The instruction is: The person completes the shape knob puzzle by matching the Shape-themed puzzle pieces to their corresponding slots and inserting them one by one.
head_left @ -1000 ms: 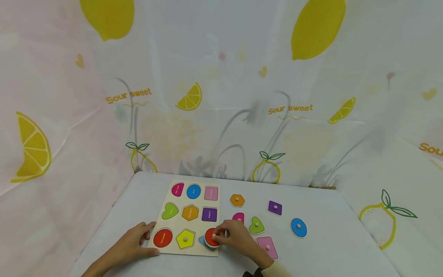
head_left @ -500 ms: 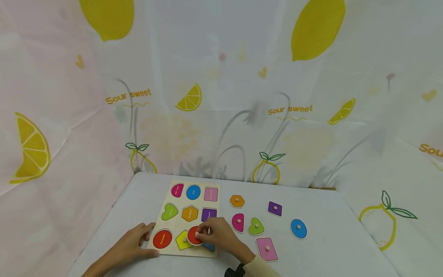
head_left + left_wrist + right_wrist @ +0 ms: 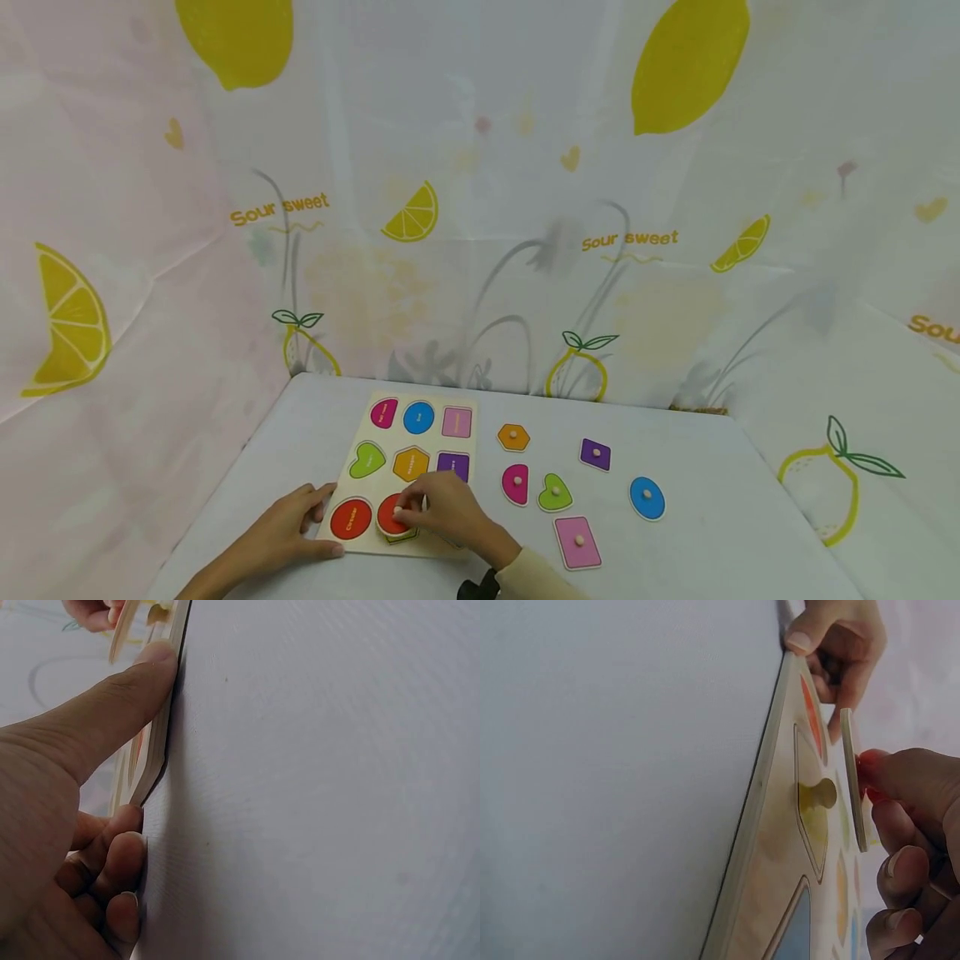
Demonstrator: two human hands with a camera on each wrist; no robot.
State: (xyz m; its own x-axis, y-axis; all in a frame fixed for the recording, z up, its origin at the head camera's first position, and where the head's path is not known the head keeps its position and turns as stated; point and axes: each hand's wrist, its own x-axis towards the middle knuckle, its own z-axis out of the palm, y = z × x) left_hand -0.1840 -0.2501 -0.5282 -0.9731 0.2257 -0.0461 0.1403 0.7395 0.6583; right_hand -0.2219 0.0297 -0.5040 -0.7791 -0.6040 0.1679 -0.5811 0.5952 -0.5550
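My right hand point(image 3: 453, 512) pinches a round red puzzle piece point(image 3: 387, 518) by its small knob. The piece is held above the yellow pentagon point(image 3: 815, 817) of the wooden puzzle board point(image 3: 380, 487), and the right wrist view shows a gap between them. To its left lies the board's red circle spot point(image 3: 351, 519), marked "Circular". At the near left corner, my left hand point(image 3: 281, 531) grips the board, thumb point(image 3: 124, 701) on the near edge and fingers curled by the left side. A blue shape point(image 3: 793, 934) on the board is mostly hidden by my right hand in the head view.
Right of the board lie loose knobbed pieces: an orange hexagon point(image 3: 513, 438), magenta half-round point(image 3: 515, 492), green heart point(image 3: 555, 498), pink rectangle point(image 3: 577, 552), purple square point(image 3: 595, 461) and blue oval point(image 3: 647, 504). Lemon-printed cloth point(image 3: 480, 275) rises behind the white table point(image 3: 705, 550).
My right hand has carried the red circle piece leftward, from over the blue shape to over the yellow pentagon. The magenta piece has come fully into view. My left hand has stayed put.
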